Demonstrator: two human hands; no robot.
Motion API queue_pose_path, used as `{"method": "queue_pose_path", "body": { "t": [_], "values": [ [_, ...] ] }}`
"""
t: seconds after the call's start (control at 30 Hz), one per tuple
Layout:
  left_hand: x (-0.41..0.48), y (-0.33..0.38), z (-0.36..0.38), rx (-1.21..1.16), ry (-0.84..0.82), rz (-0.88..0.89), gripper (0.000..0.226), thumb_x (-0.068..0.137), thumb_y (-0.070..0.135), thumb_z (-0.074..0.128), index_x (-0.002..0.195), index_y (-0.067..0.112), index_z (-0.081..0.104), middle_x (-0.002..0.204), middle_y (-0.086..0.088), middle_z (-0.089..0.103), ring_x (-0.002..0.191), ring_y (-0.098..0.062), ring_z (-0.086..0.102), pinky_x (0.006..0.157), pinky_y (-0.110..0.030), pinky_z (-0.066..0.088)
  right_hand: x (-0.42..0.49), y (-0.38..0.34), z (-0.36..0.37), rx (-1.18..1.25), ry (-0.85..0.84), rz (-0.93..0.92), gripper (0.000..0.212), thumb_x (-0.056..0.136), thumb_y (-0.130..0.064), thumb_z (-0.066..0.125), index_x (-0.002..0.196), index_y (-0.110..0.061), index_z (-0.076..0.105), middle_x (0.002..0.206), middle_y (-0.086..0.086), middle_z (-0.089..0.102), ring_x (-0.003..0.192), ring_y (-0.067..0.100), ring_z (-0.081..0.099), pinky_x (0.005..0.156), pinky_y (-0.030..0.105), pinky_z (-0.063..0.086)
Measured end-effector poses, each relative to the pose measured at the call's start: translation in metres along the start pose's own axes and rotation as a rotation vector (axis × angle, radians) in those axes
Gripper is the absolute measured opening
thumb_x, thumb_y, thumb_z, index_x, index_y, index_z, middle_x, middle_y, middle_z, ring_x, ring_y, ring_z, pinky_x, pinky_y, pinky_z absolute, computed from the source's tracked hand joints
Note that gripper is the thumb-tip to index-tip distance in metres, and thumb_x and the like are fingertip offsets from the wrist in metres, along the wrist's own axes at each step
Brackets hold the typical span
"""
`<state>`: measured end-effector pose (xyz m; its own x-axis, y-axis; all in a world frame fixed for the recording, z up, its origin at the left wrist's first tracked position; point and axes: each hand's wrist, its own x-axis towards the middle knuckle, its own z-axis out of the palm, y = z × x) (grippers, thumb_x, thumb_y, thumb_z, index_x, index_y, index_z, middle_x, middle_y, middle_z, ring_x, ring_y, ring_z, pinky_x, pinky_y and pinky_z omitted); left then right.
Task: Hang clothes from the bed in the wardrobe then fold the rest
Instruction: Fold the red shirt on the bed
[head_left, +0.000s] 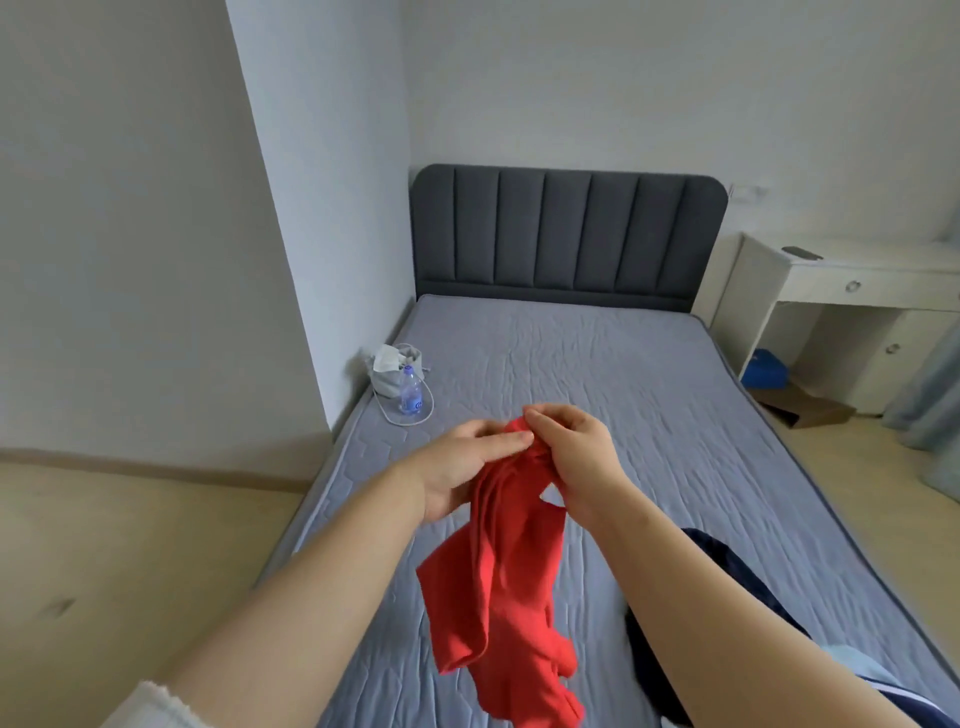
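Note:
A red garment (511, 587) hangs in the air over the grey mattress of the bed (597, 364). My left hand (462, 467) and my right hand (576, 457) both pinch its bunched top edge, close together, with the cloth dangling below them. A dark navy garment (737, 577) lies on the mattress at the lower right, partly hidden behind my right forearm. A light blue piece of cloth (857, 670) shows beside it at the frame's bottom right. No wardrobe is in view.
A grey drawstring bag (392, 371), a water bottle (410, 397) and a white cable lie on the mattress's left edge by the wall. A dark padded headboard (566, 234) stands at the far end. A white desk (852, 291) stands right of the bed, with a blue bag (766, 369) and cardboard under it.

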<state>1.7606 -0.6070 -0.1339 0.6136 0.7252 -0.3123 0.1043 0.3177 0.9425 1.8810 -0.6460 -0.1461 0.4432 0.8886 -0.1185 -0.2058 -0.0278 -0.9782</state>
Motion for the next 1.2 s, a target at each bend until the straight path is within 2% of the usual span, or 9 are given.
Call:
{"method": "queue_pose_path", "body": {
  "t": [0.13, 0.23, 0.43, 0.53, 0.6, 0.73, 0.87, 1.0, 1.2],
  "values": [
    [0.003, -0.005, -0.001, 0.394, 0.079, 0.069, 0.008, 0.091, 0.011, 0.057, 0.087, 0.018, 0.059, 0.079, 0.002, 0.058, 0.069, -0.007, 0.055, 0.064, -0.018, 0.045, 0.007, -0.004, -0.001, -0.178, 0.052, -0.067, 0.019, 0.087, -0.010, 0.061, 0.070, -0.018, 0.060, 0.061, -0.001, 0.053, 0.054, 0.012, 0.049, 0.056, 0.027, 0.044],
    [0.006, -0.002, -0.002, 0.410, 0.107, 0.078, 0.014, 0.094, 0.011, 0.051, 0.086, 0.014, 0.061, 0.074, 0.000, 0.058, 0.065, -0.010, 0.054, 0.065, -0.022, 0.047, 0.005, -0.004, -0.004, -0.091, 0.011, -0.009, 0.009, 0.085, -0.019, 0.067, 0.079, -0.017, 0.060, 0.057, -0.002, 0.057, 0.047, 0.009, 0.055, 0.050, 0.024, 0.048],
    [0.009, 0.022, -0.013, -0.074, 0.302, 0.043, 0.025, 0.093, 0.009, 0.050, 0.070, 0.013, 0.058, 0.042, 0.004, 0.059, 0.034, -0.004, 0.053, 0.037, -0.013, 0.043, 0.005, -0.007, -0.019, -0.254, -0.222, 0.031, 0.032, 0.075, -0.011, 0.075, 0.103, -0.020, 0.064, 0.077, 0.005, 0.069, 0.063, 0.013, 0.066, 0.061, 0.023, 0.054],
    [0.006, 0.051, -0.024, -0.672, 0.242, 0.045, 0.029, 0.096, 0.003, 0.039, 0.070, 0.006, 0.052, 0.033, 0.002, 0.046, 0.024, -0.003, 0.040, 0.028, -0.013, 0.035, 0.005, -0.003, -0.021, -0.715, -0.237, 0.001, 0.007, 0.084, -0.003, 0.062, 0.090, -0.001, 0.066, 0.071, 0.004, 0.059, 0.068, 0.012, 0.054, 0.058, 0.018, 0.043],
    [0.003, 0.076, -0.034, -0.805, 0.216, 0.145, 0.028, 0.097, 0.005, 0.035, 0.075, 0.009, 0.051, 0.035, 0.006, 0.041, 0.024, -0.001, 0.033, 0.028, -0.010, 0.029, 0.008, 0.004, -0.020, -0.744, -0.163, 0.023, 0.015, 0.088, 0.001, 0.051, 0.087, 0.006, 0.065, 0.074, 0.010, 0.056, 0.074, 0.016, 0.050, 0.060, 0.023, 0.040],
    [-0.006, 0.093, -0.030, -0.012, 0.286, 0.286, 0.025, 0.097, 0.011, 0.042, 0.077, 0.017, 0.057, 0.060, 0.005, 0.056, 0.042, -0.002, 0.047, 0.039, -0.011, 0.038, 0.003, 0.014, -0.013, -0.577, -0.127, 0.144, 0.021, 0.084, 0.006, 0.050, 0.081, -0.006, 0.066, 0.065, 0.008, 0.058, 0.057, 0.018, 0.053, 0.055, 0.023, 0.046],
    [-0.006, 0.054, -0.020, 0.497, 0.051, 0.133, 0.018, 0.091, 0.009, 0.055, 0.104, 0.022, 0.054, 0.095, 0.003, 0.055, 0.082, -0.011, 0.056, 0.067, -0.022, 0.045, 0.003, 0.008, 0.001, -0.320, -0.088, 0.184, 0.020, 0.084, 0.005, 0.051, 0.076, -0.007, 0.064, 0.065, 0.012, 0.060, 0.056, 0.023, 0.056, 0.058, 0.028, 0.049],
    [0.001, 0.015, -0.015, 0.657, -0.128, -0.025, 0.041, 0.086, 0.004, 0.060, 0.118, 0.026, 0.047, 0.104, 0.009, 0.053, 0.087, -0.007, 0.054, 0.069, -0.017, 0.044, 0.009, -0.010, 0.006, -0.264, -0.057, 0.103, 0.016, 0.082, 0.001, 0.058, 0.072, -0.009, 0.064, 0.060, 0.010, 0.059, 0.051, 0.019, 0.056, 0.048, 0.023, 0.048],
    [0.018, 0.009, -0.013, 0.556, 0.265, 0.141, 0.019, 0.093, 0.007, 0.044, 0.086, 0.018, 0.057, 0.068, 0.000, 0.052, 0.059, -0.011, 0.047, 0.055, -0.022, 0.037, 0.003, -0.009, 0.007, -0.264, -0.102, 0.046, 0.005, 0.077, -0.016, 0.073, 0.078, -0.016, 0.068, 0.073, 0.004, 0.065, 0.064, 0.014, 0.060, 0.058, 0.022, 0.051]
  ]
}}
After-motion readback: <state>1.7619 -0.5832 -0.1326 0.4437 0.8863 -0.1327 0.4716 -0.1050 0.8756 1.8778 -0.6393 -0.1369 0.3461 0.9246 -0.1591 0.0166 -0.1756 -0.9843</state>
